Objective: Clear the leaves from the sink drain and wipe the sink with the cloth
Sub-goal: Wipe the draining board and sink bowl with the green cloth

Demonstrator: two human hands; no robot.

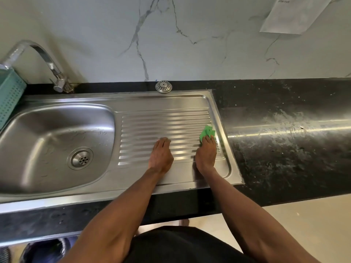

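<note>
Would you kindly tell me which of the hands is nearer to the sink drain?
The left hand. It rests on the ribbed drainboard just right of the basin holding the drain; the right hand presses the green cloth farther right.
</note>
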